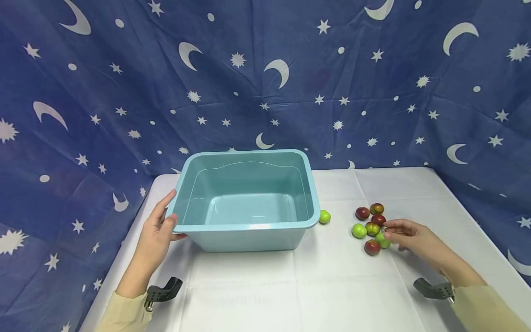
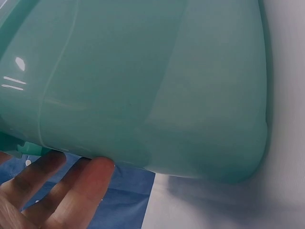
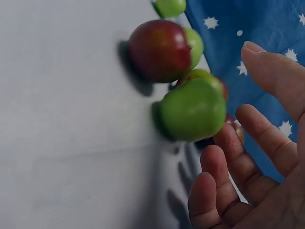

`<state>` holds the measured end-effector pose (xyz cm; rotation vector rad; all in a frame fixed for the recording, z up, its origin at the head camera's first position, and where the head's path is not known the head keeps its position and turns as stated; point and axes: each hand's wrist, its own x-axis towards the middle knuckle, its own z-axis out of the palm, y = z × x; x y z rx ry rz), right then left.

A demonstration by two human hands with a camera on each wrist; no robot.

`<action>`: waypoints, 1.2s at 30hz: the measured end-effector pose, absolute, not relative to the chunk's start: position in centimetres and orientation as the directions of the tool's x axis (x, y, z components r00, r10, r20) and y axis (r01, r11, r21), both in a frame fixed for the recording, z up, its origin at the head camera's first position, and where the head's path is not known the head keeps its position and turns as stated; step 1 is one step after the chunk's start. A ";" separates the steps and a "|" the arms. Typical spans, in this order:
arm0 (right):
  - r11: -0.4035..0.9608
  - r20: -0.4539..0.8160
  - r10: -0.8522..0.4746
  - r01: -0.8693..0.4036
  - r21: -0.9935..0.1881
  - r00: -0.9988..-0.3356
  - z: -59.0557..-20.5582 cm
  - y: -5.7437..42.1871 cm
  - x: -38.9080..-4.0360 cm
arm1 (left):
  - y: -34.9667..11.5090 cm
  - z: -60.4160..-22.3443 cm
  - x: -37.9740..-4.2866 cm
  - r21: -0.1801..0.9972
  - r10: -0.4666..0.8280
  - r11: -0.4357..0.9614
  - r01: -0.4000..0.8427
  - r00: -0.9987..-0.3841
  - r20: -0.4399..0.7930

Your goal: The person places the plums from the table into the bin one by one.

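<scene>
A light blue plastic tub (image 1: 249, 237) stands on the table with its opening facing up. My left hand (image 1: 155, 235) holds its left rim near the front corner, thumb at the edge. In the left wrist view, straight fingers (image 2: 81, 191) lie against the tub's outer wall (image 2: 143, 95). My right hand (image 1: 415, 237) is at the right of a group of small apples, fingers apart and slightly bent, right beside a green apple (image 3: 193, 110). Nothing shows between its thumb and fingers in the right wrist view. A dark red apple (image 3: 157, 51) lies close by.
Another green apple (image 1: 325, 217) lies against the tub's right side in the head view. The group also holds a green apple (image 1: 358, 231) and red-yellow apples (image 1: 372, 228). A white cloth (image 1: 249, 290) covers the table. Behind hangs a blue curtain (image 1: 232, 120) with moons and stars.
</scene>
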<state>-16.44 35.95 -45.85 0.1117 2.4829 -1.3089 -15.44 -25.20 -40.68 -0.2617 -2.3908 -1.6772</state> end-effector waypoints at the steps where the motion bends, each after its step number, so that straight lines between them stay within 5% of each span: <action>1: 0.590 -0.337 -0.079 0.229 -0.774 -0.938 -46.0 36.0 -16.4 | -25.2 -40.7 -15.4 0.904 0.025 0.338 0.263 -0.962 0.271; 36: 0.652 -0.426 -0.068 0.283 -0.703 -0.902 -47.4 36.2 -16.4 | -25.3 -40.9 -15.5 0.911 0.020 0.311 0.272 -0.960 0.279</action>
